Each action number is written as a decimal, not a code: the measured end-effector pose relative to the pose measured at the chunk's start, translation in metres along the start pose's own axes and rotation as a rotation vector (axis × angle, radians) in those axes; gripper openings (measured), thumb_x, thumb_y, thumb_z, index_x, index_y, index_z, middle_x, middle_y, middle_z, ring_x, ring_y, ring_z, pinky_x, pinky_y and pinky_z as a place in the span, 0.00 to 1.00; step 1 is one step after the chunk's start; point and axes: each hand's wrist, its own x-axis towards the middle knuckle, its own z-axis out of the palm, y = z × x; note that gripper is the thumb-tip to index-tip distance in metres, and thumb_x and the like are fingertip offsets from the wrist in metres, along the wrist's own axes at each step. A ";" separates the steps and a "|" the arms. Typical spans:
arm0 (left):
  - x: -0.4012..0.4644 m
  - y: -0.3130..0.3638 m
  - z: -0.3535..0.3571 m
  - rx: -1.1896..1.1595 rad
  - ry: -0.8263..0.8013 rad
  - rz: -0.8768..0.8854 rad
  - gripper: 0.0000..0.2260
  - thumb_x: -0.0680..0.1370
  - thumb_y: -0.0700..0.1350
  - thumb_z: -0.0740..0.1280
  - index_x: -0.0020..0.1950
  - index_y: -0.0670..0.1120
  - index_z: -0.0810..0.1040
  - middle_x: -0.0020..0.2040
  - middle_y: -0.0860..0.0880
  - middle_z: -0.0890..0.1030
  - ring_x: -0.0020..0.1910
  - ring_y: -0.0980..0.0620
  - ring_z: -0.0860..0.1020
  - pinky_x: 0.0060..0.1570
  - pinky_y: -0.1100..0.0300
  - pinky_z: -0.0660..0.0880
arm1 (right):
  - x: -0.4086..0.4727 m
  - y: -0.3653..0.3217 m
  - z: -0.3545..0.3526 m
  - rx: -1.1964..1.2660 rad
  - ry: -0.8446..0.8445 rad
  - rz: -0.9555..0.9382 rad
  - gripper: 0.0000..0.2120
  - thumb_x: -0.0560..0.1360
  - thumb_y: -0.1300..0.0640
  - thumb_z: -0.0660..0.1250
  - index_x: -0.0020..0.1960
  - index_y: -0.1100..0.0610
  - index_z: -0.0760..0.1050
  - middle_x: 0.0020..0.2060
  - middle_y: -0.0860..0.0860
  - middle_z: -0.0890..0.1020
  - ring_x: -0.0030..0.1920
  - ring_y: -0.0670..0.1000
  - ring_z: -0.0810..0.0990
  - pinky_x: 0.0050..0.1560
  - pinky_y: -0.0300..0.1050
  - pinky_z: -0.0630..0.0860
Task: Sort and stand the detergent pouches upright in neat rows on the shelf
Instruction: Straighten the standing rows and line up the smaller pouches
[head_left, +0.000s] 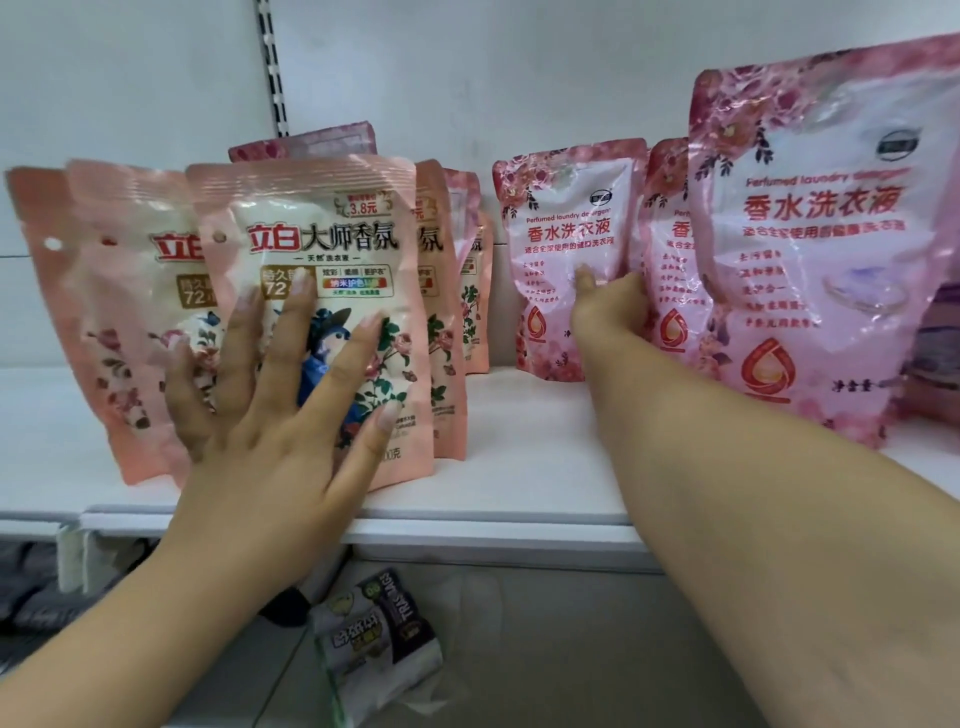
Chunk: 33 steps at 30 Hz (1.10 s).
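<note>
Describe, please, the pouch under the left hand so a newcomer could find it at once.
On the white shelf, look at the salmon-pink group on the left. The pouch stands at the front of it, with the left hand spread flat on its face. Only this one shows its whole front: a 3.8 price mark and a blue-hatted figure among roses.

Shop: white shelf (519, 499) w/ price-printed detergent pouches (317, 291) in rows.

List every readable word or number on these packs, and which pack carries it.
"立白大师香氛" and "3.8元": front peach pouch under the left hand.
"香水洗衣液": small pink pouch touched by the right hand.
"Perfumed laundry", "香水洗衣液": large pink pouch.
Smaller print: too blurred.
</note>
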 end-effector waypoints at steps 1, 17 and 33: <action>0.001 0.001 -0.001 0.000 0.006 0.003 0.24 0.75 0.61 0.50 0.71 0.58 0.56 0.74 0.51 0.48 0.73 0.59 0.36 0.67 0.58 0.35 | -0.004 -0.004 0.000 -0.046 0.001 -0.069 0.30 0.77 0.47 0.60 0.72 0.62 0.57 0.71 0.58 0.65 0.70 0.58 0.65 0.67 0.51 0.62; 0.035 0.036 0.014 0.109 0.171 -0.095 0.34 0.71 0.69 0.50 0.74 0.60 0.45 0.76 0.49 0.46 0.74 0.55 0.36 0.68 0.53 0.34 | -0.043 -0.028 0.048 0.204 -0.630 -0.074 0.18 0.73 0.43 0.63 0.52 0.57 0.77 0.42 0.53 0.79 0.45 0.55 0.78 0.55 0.55 0.76; 0.035 0.040 0.016 0.156 0.207 -0.105 0.31 0.73 0.70 0.42 0.74 0.59 0.46 0.74 0.49 0.50 0.74 0.56 0.46 0.69 0.57 0.41 | -0.033 -0.026 0.055 0.258 -0.649 0.183 0.11 0.71 0.52 0.69 0.36 0.58 0.74 0.35 0.52 0.79 0.33 0.52 0.78 0.32 0.41 0.75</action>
